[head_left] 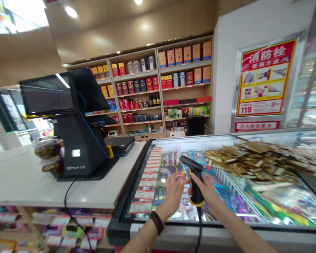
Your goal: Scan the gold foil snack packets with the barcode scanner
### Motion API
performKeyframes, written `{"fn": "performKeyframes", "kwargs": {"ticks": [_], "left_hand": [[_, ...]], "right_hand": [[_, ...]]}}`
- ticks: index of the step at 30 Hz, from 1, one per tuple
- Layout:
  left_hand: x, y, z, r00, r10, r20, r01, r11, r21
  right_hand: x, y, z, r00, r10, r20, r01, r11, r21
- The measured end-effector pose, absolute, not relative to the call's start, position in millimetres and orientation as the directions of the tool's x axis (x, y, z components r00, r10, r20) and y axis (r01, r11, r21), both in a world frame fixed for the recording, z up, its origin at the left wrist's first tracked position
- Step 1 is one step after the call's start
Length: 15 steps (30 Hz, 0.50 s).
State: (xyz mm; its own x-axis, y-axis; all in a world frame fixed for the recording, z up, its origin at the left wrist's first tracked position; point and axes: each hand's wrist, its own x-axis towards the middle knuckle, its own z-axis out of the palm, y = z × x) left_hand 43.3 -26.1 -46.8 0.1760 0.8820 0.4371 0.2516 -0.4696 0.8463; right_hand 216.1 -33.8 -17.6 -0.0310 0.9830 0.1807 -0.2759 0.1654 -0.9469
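Observation:
Over the glass top of a freezer, my right hand [204, 186] is wrapped round the handle of a black and yellow barcode scanner [196, 181], its head tilted up to the left and its cable hanging down. My left hand [176, 189] is just left of the scanner with its fingers apart, and I make out nothing in it. A dark beaded bracelet [156, 222] is on the left wrist. Red and white price labels [147, 181] run in a column along the left part of the glass.
A pile of gold packets [252, 158] lies on the freezer's right side. On the white counter [100, 191] at left stand a black checkout terminal [79, 140] and stacked jars [49, 156]. Shelves of boxes [147, 84] and a fire notice [265, 80] are behind.

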Motion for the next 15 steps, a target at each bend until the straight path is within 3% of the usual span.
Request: {"fn": "performKeyframes", "kwargs": {"ticks": [3, 6, 9, 11, 15], "left_hand": [[47.0, -16.0, -31.4, 0.230, 0.870, 0.436, 0.243, -0.485, 0.840], [48.7, -0.7, 4.9, 0.125, 0.841, 0.526, 0.276, -0.539, 0.796], [53.1, 9.6, 53.7, 0.056, 0.693, 0.719, 0.470, -0.654, 0.593], [60.7, 12.5, 77.7, 0.121, 0.608, 0.785, 0.582, -0.684, 0.440], [77.2, 16.0, 74.8, 0.254, 0.613, 0.748, 0.701, -0.650, 0.294]], "right_hand": [[257.6, -42.8, -9.5, 0.066, 0.995, 0.073, -0.310, 0.090, -0.947], [286.5, -47.3, -0.7, 0.120, 0.992, 0.042, -0.365, 0.083, -0.927], [299.4, -49.2, 3.2, 0.139, 0.990, 0.027, -0.416, 0.084, -0.905], [301.7, -51.4, 3.8, 0.153, 0.988, 0.020, -0.458, 0.089, -0.884], [303.5, -60.1, 4.6, 0.146, 0.988, 0.053, -0.506, 0.121, -0.854]]}}
